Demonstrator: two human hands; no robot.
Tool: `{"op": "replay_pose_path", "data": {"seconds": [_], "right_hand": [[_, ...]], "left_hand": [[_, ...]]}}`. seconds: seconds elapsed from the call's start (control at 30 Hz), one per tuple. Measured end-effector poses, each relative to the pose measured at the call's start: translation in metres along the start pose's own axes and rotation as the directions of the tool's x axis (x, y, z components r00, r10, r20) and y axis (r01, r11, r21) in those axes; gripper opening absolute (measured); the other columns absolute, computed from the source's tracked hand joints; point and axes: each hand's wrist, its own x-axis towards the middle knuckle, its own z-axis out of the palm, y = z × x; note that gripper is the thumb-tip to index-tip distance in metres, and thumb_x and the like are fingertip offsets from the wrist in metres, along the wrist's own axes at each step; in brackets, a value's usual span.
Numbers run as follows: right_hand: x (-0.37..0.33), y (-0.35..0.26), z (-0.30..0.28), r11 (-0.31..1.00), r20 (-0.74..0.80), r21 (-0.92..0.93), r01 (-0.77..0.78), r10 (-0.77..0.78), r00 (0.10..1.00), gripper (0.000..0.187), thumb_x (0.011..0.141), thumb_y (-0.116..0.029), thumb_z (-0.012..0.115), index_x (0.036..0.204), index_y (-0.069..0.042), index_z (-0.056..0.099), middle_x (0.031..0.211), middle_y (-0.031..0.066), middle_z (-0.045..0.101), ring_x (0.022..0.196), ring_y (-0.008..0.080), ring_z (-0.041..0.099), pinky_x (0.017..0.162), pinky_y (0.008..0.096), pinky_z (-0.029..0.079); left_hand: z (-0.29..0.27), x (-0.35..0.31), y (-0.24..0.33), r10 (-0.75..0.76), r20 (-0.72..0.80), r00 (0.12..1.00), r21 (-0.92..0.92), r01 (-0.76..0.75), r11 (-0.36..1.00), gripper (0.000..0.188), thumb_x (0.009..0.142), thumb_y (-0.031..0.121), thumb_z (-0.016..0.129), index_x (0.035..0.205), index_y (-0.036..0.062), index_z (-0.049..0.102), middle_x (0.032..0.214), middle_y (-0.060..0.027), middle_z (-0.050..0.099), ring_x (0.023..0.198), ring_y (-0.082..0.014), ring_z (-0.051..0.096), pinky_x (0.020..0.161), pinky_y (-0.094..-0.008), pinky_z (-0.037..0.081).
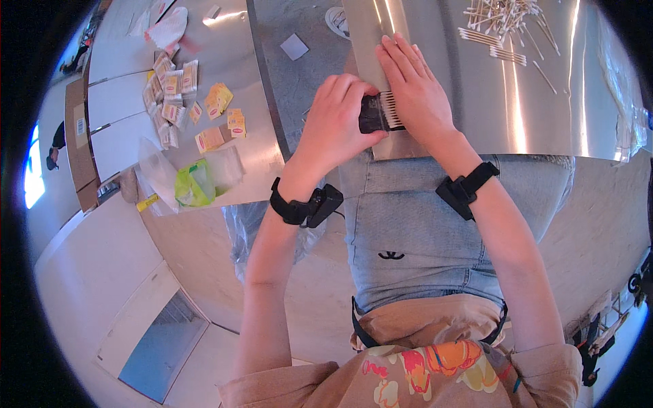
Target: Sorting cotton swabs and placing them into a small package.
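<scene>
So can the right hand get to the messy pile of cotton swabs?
Probably yes: only shiny metal table seems to lie between the right hand and the swab pile.

Shiny metal table (483, 115) here, grey floor (299, 95) past its left edge, then a second table (238, 68), bright light (32, 173) far left.
</scene>
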Motion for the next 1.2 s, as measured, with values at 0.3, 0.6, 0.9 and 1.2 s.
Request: {"op": "replay_pose_path", "data": {"seconds": [0.3, 0.6, 0.9, 1.2], "right_hand": [[-0.001, -0.001, 0.001, 1.0, 0.005, 0.007, -0.003, 0.003, 1.0, 0.049, 0.089, -0.01, 0.051, 0.137, 0.003, 0.049, 0.147, 0.0144, 0.046, 0.146, 0.029, 0.034, 0.12, 0.0425, 0.03], [0.009, -0.022, 0.011, 0.977, -0.05, 0.196, -0.086, 0.097, 0.994, 0.05, 0.087, -0.007, 0.052, 0.136, 0.001, 0.049, 0.146, 0.0157, 0.047, 0.143, 0.0322, 0.037, 0.12, 0.0439, 0.031], [-0.002, -0.011, -0.006, 0.685, -0.111, 0.654, -0.321, 0.506, 0.856, 0.039, 0.098, -0.006, 0.048, 0.137, -0.004, 0.052, 0.144, 0.0169, 0.051, 0.138, 0.0325, 0.046, 0.114, 0.0392, 0.036], [-0.049, 0.048, -0.036, 0.86, -0.225, 0.381, -0.338, 0.441, 0.869, 0.037, 0.103, -0.012, 0.046, 0.139, -0.006, 0.053, 0.144, 0.0171, 0.053, 0.137, 0.0319, 0.046, 0.112, 0.0394, 0.037]], "left_hand": [[0.006, -0.003, -0.009, 0.026, -0.053, 0.998, -0.109, -0.032, 0.994, 0.06, 0.056, 0.017, 0.088, 0.106, 0.004, 0.059, 0.108, -0.0103, 0.058, 0.107, -0.032, 0.054, 0.095, -0.0409, 0.046], [0.009, -0.002, -0.01, 0.014, -0.073, 0.997, -0.092, -0.021, 0.996, 0.064, 0.054, 0.02, 0.089, 0.109, 0.0026, 0.06, 0.111, -0.0122, 0.058, 0.108, -0.0343, 0.054, 0.094, -0.0422, 0.046], [-0.007, -0.026, -0.015, -0.106, -0.18, 0.978, -0.122, 0.085, 0.989, 0.064, 0.069, 0.029, 0.087, 0.121, 0.0039, 0.059, 0.122, -0.0146, 0.059, 0.118, -0.0339, 0.053, 0.101, -0.042, 0.043], [-0.083, -0.127, -0.142, -0.569, -0.658, 0.494, -0.107, 0.686, 0.719, 0.024, 0.084, 0.011, 0.071, 0.106, 0.0013, 0.066, 0.1, -0.0139, 0.068, 0.093, -0.0288, 0.065, 0.084, -0.0394, 0.05]]}}
